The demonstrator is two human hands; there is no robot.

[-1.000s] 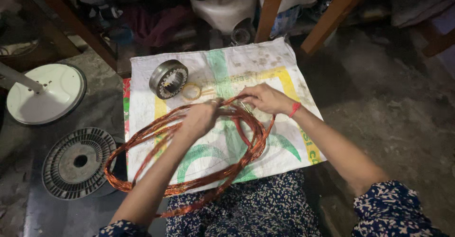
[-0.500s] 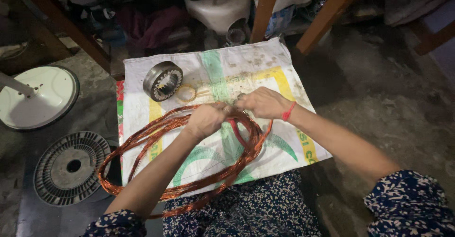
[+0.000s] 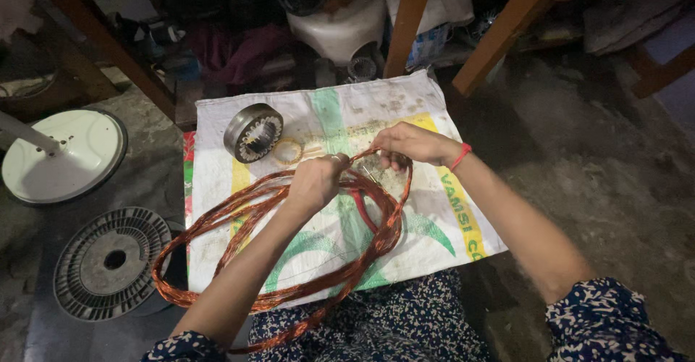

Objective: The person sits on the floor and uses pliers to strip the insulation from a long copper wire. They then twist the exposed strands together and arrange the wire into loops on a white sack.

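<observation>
A big loop of copper wire point(image 3: 289, 289) lies across a white woven sack point(image 3: 434, 224) spread on the floor and over my lap. My left hand point(image 3: 316, 182) is closed around the far part of the loop, a ring on one finger. My right hand point(image 3: 407, 143) pinches the wire strands just beyond it, with a red thread around the wrist. The two hands are close together, with wire running between them. A round metal motor stator point(image 3: 253, 131) stands on the sack's far left, and a small ring of wire point(image 3: 287, 150) lies beside it.
A white round fan base point(image 3: 69, 152) and a grey ribbed disc point(image 3: 108, 261) lie on the floor to the left. Wooden legs point(image 3: 507, 29) and a white housing point(image 3: 340, 25) stand beyond the sack. Bare concrete floor point(image 3: 601, 166) spreads on the right.
Both hands have stayed on the wire and shifted slightly; the right hand has drawn the strands up a little off the sack. The view has shifted slightly.
</observation>
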